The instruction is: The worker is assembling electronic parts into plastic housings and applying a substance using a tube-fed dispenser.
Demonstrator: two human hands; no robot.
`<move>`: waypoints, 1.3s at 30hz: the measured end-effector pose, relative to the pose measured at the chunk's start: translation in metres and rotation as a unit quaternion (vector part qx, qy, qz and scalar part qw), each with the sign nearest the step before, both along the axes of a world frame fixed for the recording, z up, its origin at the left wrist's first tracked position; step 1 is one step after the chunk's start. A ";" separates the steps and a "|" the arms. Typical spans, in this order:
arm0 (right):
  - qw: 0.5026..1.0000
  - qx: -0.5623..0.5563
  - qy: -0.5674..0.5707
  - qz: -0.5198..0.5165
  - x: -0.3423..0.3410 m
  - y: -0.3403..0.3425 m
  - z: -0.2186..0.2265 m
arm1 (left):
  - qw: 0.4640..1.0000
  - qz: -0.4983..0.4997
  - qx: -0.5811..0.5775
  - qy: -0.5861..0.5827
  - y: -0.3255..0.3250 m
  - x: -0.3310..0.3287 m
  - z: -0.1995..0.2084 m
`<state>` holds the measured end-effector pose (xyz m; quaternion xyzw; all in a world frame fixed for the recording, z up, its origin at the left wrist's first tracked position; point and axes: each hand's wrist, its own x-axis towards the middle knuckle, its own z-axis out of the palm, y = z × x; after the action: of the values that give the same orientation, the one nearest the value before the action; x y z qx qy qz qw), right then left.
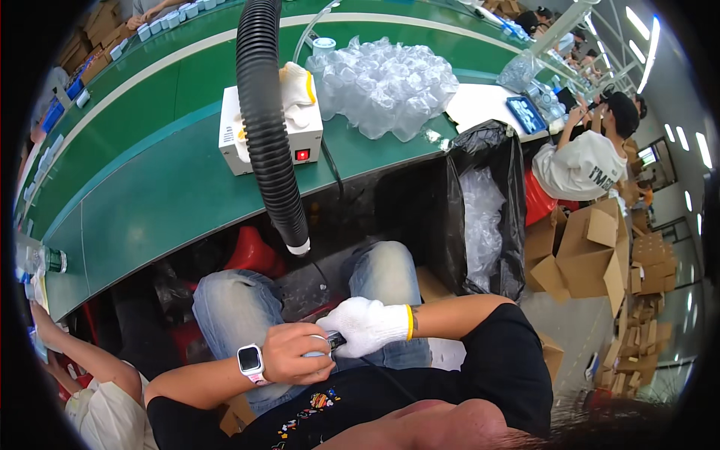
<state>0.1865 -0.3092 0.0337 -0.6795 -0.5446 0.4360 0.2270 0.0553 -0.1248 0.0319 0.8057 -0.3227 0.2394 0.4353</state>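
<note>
My left hand (pixel 298 354), bare and with a white watch (pixel 250 360) on its wrist, is closed in front of my lap. Beside it, touching, my right hand (pixel 366 327) wears a white knitted glove with a yellow cuff, its fingers curled. Between the two hands a small black and silver thing (pixel 336 340) shows; its kind is hard to tell. A pale edge peeks out from under the left fingers, mostly hidden by them. Both hands are over my jeans-clad legs (pixel 386 274), below the bench edge.
On the green bench (pixel 165 180) stands a white box (pixel 306 140) with a lit red switch and a glove on top. A black ribbed hose (pixel 264 120) hangs before it. Clear plastic pieces (pixel 386 82) are heaped nearby. A black-bagged bin (pixel 512 217) and cartons (pixel 589 251) stand right; co-workers sit either side.
</note>
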 end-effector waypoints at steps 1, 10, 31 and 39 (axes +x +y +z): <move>1.000 -0.003 -0.016 -0.003 0.002 0.001 0.002 | 1.000 -0.002 -0.002 -0.003 -0.001 0.002 -0.003; 0.999 -0.036 0.010 0.022 0.000 -0.008 -0.018 | 0.999 0.005 -0.033 0.025 -0.019 -0.003 -0.030; 0.907 0.108 -0.184 -0.363 0.063 -0.046 -0.125 | 0.760 0.620 0.178 -0.082 0.374 0.180 0.002; 0.907 0.087 -0.174 -0.374 0.071 -0.025 -0.128 | 0.720 0.672 0.173 0.018 0.530 0.265 -0.066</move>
<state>0.2579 -0.3346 -0.0947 -0.8758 -0.3176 0.1446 0.3334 0.3204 0.4055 -0.0340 0.8766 0.2752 0.3943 0.0193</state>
